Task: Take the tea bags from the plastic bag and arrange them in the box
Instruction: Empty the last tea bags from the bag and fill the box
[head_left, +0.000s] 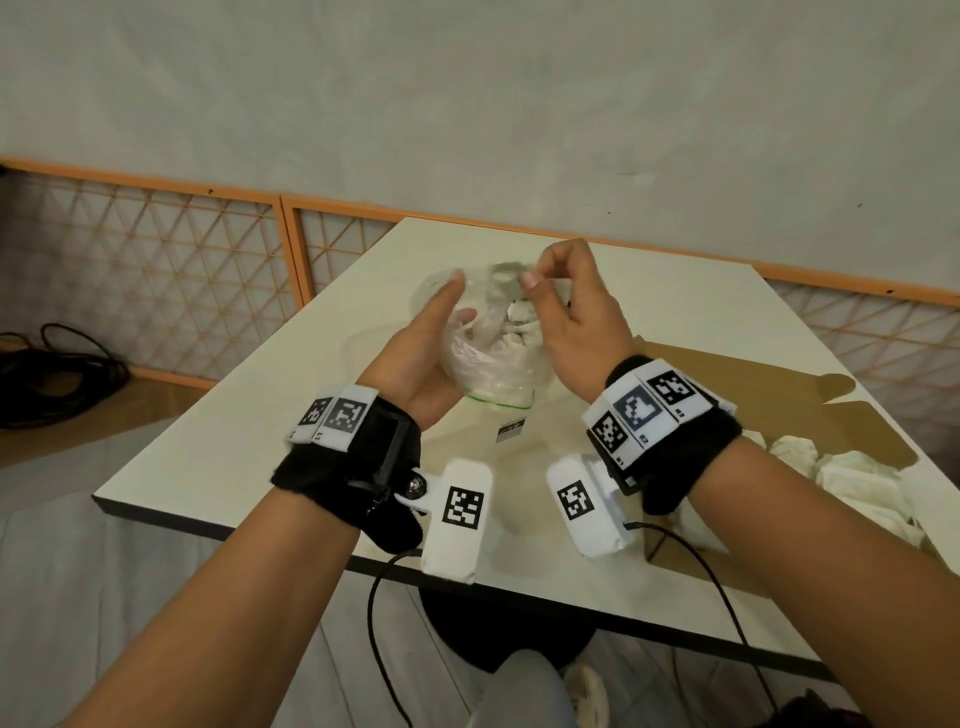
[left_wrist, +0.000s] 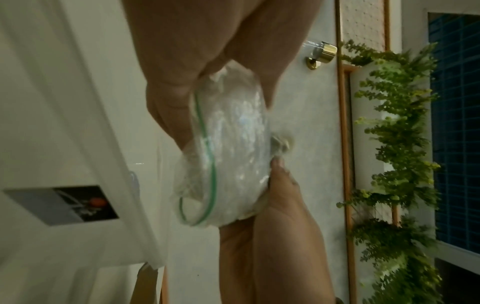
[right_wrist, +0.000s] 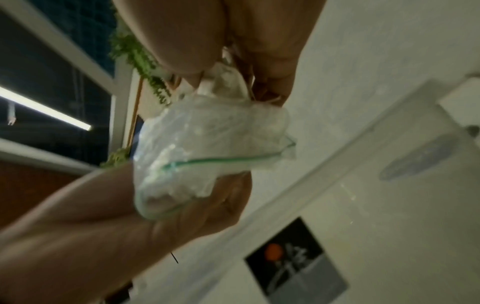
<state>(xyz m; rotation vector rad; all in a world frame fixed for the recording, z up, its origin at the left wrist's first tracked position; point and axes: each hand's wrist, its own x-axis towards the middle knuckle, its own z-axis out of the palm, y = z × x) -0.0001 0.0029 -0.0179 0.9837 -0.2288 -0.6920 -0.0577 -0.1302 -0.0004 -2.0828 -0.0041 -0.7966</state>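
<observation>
Plastic bag (head_left: 485, 343), clear with a green seal strip, is held above the counter (head_left: 291, 431), with white tea bags (head_left: 519, 325) visible inside. Left hand (head_left: 426, 358) cradles the bag from below, fingers curled around it. Right hand (head_left: 576, 312) pinches the bag's upper edge between thumb and fingers. More white tea bags (head_left: 852, 483) lie in the cardboard box (head_left: 769, 384) at right.

Pale tabletop (head_left: 322, 415): small black-grey card (head_left: 511, 429) near centre; flat brown cardboard (head_left: 727, 379) at right, white packets (head_left: 852, 483) on it.
</observation>
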